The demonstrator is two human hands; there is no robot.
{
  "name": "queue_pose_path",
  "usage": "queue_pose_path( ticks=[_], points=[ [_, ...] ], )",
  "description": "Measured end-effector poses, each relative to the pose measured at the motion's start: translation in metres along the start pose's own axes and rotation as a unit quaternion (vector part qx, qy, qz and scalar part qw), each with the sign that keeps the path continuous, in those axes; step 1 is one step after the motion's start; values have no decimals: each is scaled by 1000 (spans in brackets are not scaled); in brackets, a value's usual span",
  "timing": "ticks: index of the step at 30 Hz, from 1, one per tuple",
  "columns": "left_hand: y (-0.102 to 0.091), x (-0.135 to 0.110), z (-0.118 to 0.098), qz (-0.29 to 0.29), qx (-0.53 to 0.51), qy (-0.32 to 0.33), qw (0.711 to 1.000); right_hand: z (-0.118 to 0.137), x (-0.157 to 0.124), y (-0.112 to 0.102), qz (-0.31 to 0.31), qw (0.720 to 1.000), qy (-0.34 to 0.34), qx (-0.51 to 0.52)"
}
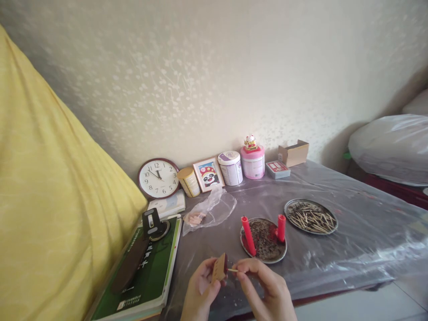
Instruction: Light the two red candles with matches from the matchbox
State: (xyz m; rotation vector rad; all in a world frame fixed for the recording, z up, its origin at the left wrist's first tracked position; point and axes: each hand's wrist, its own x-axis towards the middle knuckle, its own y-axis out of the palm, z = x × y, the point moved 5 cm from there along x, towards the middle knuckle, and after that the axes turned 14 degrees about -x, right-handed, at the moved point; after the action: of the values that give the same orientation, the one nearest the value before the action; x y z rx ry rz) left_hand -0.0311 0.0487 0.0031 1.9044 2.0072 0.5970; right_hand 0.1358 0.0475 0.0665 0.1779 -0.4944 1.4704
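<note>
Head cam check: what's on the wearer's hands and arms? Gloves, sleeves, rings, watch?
Both are bare: the left hand and the right hand wear no gloves, and no ring shows on the visible fingers. No sleeve cuff, watch or band shows on the short stretch of wrist in view. The forearms are cut off by the bottom edge.

Ahead: two candles (248,235) on a plate (279,256) block us just beyond our right hand (267,290).
Left: books (147,272) and a bag (209,209) hem us in.
Right: we find bare table (364,249) beside the match plate (334,221).
</note>
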Motion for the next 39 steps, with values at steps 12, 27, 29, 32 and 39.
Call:
queue_pose_path(
  ticks=[12,27,29,32,39],
  points=[
    [-6,1,3,4,-4,2,1000,1,-2,-1,-7,998,-53,-21],
    [-7,2,5,1,-27,3,1000,14,-1,-7,-1,969,-221,-107],
    [-6,2,4,4,-21,5,1000,17,-1,-7,-4,964,-240,-113],
    [-4,1,2,7,-15,10,1000,22,0,-7,1,959,-257,-122],
    [1,0,0,-13,24,6,1000,18,-4,-6,19,947,-292,-132]
  ],
)
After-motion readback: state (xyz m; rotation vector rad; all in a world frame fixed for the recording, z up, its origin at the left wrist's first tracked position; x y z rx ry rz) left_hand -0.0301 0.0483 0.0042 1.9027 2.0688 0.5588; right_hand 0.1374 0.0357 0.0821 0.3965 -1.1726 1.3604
